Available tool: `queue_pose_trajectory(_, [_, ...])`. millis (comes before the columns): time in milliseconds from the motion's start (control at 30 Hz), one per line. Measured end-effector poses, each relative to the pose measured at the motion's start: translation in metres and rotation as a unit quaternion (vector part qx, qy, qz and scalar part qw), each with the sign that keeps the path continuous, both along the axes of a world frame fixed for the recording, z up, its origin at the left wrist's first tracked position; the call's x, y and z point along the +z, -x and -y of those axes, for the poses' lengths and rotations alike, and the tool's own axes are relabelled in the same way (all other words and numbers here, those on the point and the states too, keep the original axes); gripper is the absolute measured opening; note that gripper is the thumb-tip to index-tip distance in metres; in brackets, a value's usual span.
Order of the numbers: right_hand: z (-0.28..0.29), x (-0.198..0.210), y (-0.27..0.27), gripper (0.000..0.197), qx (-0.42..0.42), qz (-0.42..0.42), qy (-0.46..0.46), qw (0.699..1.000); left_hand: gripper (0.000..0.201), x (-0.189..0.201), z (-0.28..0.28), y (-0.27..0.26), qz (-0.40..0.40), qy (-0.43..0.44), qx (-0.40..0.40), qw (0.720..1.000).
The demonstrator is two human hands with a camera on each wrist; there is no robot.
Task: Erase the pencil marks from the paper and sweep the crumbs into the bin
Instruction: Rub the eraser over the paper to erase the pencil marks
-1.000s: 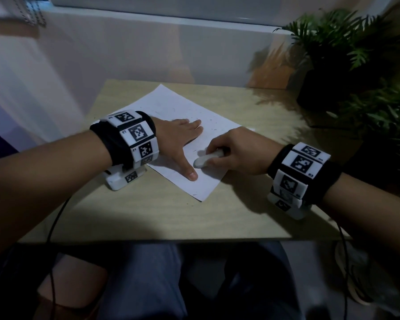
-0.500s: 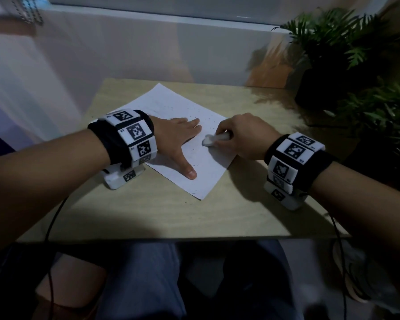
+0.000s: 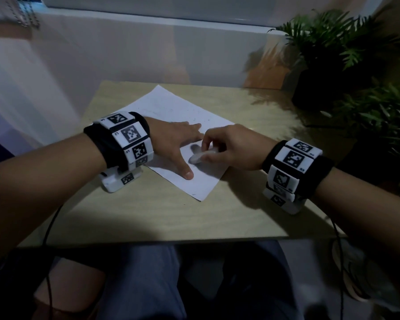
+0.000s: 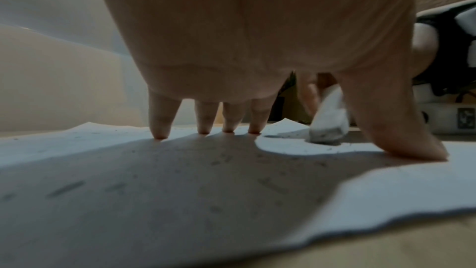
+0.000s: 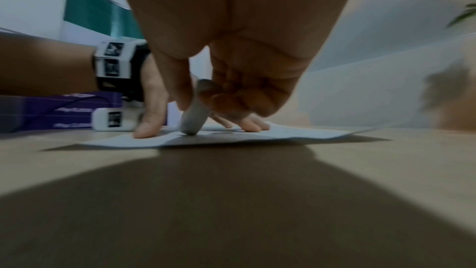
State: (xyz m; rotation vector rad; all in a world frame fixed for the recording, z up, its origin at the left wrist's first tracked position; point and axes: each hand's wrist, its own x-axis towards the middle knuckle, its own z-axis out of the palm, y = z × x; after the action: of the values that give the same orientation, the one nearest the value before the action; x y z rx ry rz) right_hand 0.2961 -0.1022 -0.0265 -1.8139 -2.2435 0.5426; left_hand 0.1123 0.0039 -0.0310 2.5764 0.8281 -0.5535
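A white sheet of paper [image 3: 171, 107] lies askew on the wooden table [image 3: 148, 215], with faint pencil marks and dark eraser crumbs [image 4: 332, 148] scattered on it. My left hand [image 3: 173, 144] lies flat on the sheet with fingers spread, its fingertips [image 4: 159, 133] and thumb pressing the paper [image 4: 128, 170] down. My right hand [image 3: 229, 146] grips a white eraser [image 3: 200, 156]. The eraser's grey-smudged tip [image 4: 326, 135] touches the paper between my left thumb and forefinger. In the right wrist view the eraser [image 5: 193, 117] stands tilted on the sheet [image 5: 283, 133]. No bin is in view.
Dark potted plants [image 3: 346, 54] stand at the table's far right corner and along its right side. A pale wall [image 3: 148, 49] runs behind the far edge. Purple boxes [image 5: 51, 111] lie off to the left. My legs show under the near edge.
My right hand has drawn the eraser back toward me and to the left across the sheet. The left hand has stayed flat on the paper.
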Motion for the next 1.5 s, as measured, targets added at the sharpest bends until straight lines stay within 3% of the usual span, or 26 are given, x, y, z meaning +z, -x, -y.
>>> queue_pose_trajectory(133, [-0.007, 0.003, -0.007, 0.041, -0.048, 0.010, -0.021, 0.999, 0.113, 0.006, 0.003, 0.001, -0.037, -0.008, 0.002, 0.999])
queue_pose_trajectory(200, [-0.010, 0.000, -0.009, 0.038, -0.072, 0.044, -0.059, 0.995, 0.094, 0.010, 0.002, 0.001, -0.040, 0.000, 0.005, 0.999])
queue_pose_trajectory(300, [-0.001, -0.002, 0.003, 0.034, 0.000, 0.044, -0.046, 0.998, 0.072, 0.012, -0.006, 0.006, -0.016, 0.029, 0.020, 0.999])
queue_pose_trajectory(367, [0.004, 0.001, 0.008, 0.035, 0.039, 0.014, -0.007, 0.999, 0.073, 0.013, -0.009, 0.009, -0.016, 0.038, 0.025, 0.999])
queue_pose_trajectory(433, [0.001, 0.003, 0.005, 0.039, 0.025, -0.002, -0.003, 1.000, 0.078, 0.013, -0.008, 0.010, -0.032, 0.027, 0.021, 0.999])
queue_pose_trajectory(567, [-0.009, -0.002, -0.002, 0.033, -0.045, 0.065, -0.071, 0.994, 0.079, 0.012, -0.002, 0.003, -0.061, -0.028, -0.001, 0.998])
queue_pose_trajectory(733, [0.009, 0.005, 0.016, 0.034, 0.062, -0.005, 0.007, 0.998, 0.077, 0.011, -0.004, 0.005, -0.060, -0.035, -0.011, 0.998])
queue_pose_trajectory(800, [0.002, 0.003, 0.011, 0.039, 0.034, -0.001, -0.005, 0.999, 0.075, 0.012, -0.002, 0.003, -0.068, -0.046, -0.015, 0.997])
queue_pose_trajectory(900, [-0.010, -0.002, 0.001, 0.039, -0.050, 0.075, -0.070, 0.993, 0.074, 0.013, 0.002, 0.000, -0.073, -0.060, -0.018, 0.995])
queue_pose_trajectory(967, [-0.006, -0.003, 0.007, 0.033, -0.019, 0.075, -0.070, 0.995, 0.074, 0.012, 0.002, 0.000, -0.074, -0.065, -0.026, 0.995])
queue_pose_trajectory(1067, [0.007, 0.002, 0.018, 0.025, 0.062, 0.011, -0.010, 0.998, 0.075, 0.012, 0.000, 0.002, -0.069, -0.058, -0.028, 0.995])
queue_pose_trajectory(1133, [0.003, 0.003, 0.014, 0.034, 0.037, 0.000, -0.002, 0.999, 0.074, 0.012, 0.000, 0.002, -0.073, -0.059, -0.029, 0.995])
queue_pose_trajectory(1200, [-0.008, 0.000, 0.006, 0.042, -0.020, 0.044, -0.037, 0.998, 0.074, 0.012, 0.001, 0.001, -0.077, -0.064, -0.027, 0.995])
queue_pose_trajectory(1300, [-0.009, -0.004, 0.005, 0.038, -0.030, 0.074, -0.074, 0.994, 0.073, 0.011, 0.001, 0.001, -0.078, -0.070, -0.022, 0.994])
queue_pose_trajectory(1400, [0.003, 0.000, 0.012, 0.032, 0.043, 0.019, -0.009, 0.999, 0.073, 0.011, 0.001, 0.002, -0.073, -0.063, -0.025, 0.995])
queue_pose_trajectory(1500, [-0.002, 0.002, 0.003, 0.039, 0.008, 0.020, 0.003, 1.000, 0.075, 0.013, 0.002, 0.001, -0.081, -0.063, -0.025, 0.994])
